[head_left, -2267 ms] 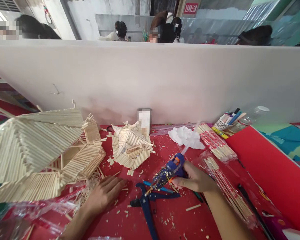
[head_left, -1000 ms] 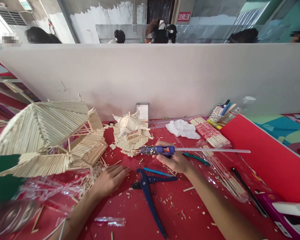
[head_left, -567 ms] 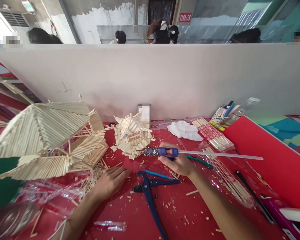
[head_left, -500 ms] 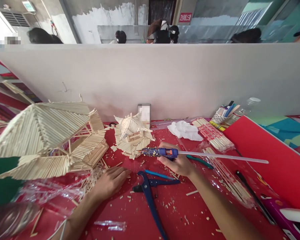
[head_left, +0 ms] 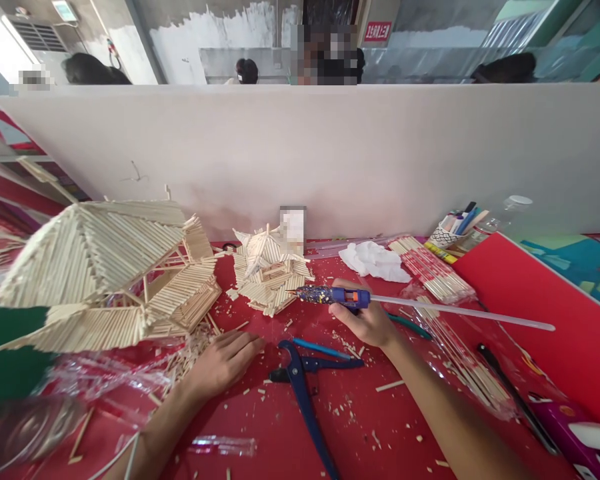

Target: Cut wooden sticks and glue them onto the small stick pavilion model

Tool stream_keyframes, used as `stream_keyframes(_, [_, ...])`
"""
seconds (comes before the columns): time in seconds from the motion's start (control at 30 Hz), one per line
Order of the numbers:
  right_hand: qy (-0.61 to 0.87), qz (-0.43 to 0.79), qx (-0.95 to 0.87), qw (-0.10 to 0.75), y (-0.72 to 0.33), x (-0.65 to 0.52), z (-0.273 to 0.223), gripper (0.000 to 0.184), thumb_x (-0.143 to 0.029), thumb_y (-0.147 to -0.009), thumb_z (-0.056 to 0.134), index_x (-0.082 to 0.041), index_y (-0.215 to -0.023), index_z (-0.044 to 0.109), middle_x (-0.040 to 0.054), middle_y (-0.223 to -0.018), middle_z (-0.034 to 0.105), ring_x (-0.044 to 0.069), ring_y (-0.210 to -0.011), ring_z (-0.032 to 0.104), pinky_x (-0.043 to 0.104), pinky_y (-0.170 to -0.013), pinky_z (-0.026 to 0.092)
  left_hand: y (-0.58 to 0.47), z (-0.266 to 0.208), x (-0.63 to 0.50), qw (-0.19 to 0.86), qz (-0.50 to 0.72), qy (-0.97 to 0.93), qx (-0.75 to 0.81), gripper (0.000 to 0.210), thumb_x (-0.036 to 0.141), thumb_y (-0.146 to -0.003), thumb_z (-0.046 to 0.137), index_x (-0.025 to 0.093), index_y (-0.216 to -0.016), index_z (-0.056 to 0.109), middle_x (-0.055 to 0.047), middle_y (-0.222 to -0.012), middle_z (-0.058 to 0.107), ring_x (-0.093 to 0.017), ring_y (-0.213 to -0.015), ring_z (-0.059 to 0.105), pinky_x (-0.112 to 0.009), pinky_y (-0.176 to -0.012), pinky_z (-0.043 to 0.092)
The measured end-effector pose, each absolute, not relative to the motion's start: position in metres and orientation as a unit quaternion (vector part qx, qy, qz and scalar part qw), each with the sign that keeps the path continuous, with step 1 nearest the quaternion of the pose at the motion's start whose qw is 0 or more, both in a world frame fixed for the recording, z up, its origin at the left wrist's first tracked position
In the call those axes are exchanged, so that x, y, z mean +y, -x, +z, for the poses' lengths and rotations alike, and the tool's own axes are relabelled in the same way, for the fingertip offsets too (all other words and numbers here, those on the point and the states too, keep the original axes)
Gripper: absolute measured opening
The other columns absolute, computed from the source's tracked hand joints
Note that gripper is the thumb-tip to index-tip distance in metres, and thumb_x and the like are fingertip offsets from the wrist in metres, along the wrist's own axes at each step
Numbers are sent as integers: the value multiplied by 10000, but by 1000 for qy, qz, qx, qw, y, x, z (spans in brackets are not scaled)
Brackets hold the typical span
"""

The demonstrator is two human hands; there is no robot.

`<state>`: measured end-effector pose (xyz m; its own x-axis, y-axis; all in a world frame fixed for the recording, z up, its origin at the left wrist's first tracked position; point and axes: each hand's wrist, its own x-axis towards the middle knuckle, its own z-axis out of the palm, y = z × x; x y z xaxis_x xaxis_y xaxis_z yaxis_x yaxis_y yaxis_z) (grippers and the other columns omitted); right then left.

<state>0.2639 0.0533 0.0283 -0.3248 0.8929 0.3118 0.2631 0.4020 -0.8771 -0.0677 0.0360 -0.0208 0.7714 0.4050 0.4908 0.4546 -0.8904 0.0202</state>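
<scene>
Right fingers (head_left: 347, 316) grip the glue gun (head_left: 325, 295) crosswise, nozzle (head_left: 292, 292) leftward, by the small model (head_left: 270, 283); left fingers (head_left: 244, 345) lie slack.

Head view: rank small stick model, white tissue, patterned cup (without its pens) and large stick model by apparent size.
1. large stick model
2. small stick model
3. white tissue
4. patterned cup
</scene>
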Motion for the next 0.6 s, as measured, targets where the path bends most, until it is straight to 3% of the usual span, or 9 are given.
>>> stream_keyframes(0.37, [376, 343, -771, 383, -254, 51, 36, 361, -393, -952, 584, -240, -681, 401, -37, -670, 439, 137, -581, 420, 289, -569, 320, 66, -23, 36, 37, -240, 943, -229, 256, 72, -1011, 426, 160, -1212, 557, -71, -950, 740, -166, -783, 707, -283, -763, 580])
stream_keyframes(0.6, [383, 339, -776, 370, -254, 51, 34, 379, -417, -952, 578, -243, -674, 386, -39, -663, 419, 136, -568, 407, 293, -563, 307, 66, -24, 37, 41, -235, 944, -230, 226, 84, -1028, 431, 158, -1194, 565, -56, -910, 732, -157, -753, 698, -279, -755, 569])
